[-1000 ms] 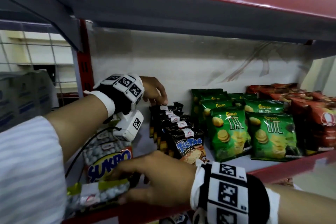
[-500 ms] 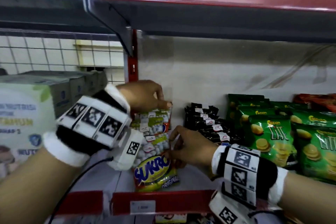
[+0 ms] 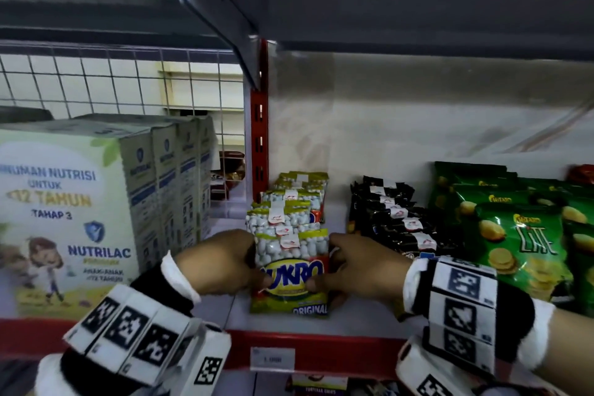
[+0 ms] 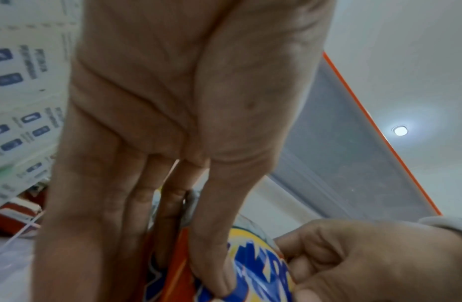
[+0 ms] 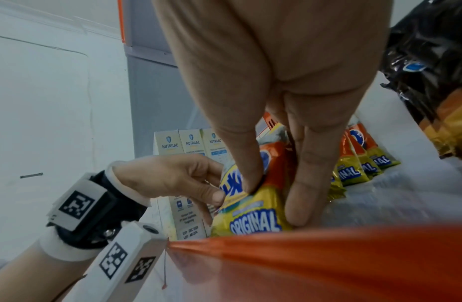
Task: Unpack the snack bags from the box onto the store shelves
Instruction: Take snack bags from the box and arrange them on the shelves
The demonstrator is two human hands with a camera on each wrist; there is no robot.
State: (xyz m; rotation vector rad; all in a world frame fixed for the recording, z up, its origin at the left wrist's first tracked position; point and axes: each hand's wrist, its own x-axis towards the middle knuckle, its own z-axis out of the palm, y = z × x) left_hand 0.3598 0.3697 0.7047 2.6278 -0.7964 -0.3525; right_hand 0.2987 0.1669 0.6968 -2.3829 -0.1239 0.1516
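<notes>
A yellow Sukro peanut bag [image 3: 291,280] stands upright at the front of a row of like Sukro bags [image 3: 291,202] on the shelf. My left hand [image 3: 254,270] pinches its left side and my right hand [image 3: 331,270] pinches its right side. In the left wrist view, the left hand [image 4: 193,265] has its thumb on the bag's [image 4: 256,265] printed front and its fingers behind. The right wrist view shows the right hand [image 5: 274,200] the same way, thumb on the front of the bag [image 5: 253,218]. No box of snack bags is in view.
Black Tic Tac bags [image 3: 395,219] line up right of the Sukro row, then green Lite chip bags [image 3: 520,235]. Nutrilac cartons [image 3: 70,219] fill the bay to the left, past a red upright [image 3: 258,138]. The red shelf lip [image 3: 337,344] carries a price tag [image 3: 272,358].
My view has swung left. The left hand has come down from the back of the row to the front Sukro bag, and both hands now pinch that bag upright.
</notes>
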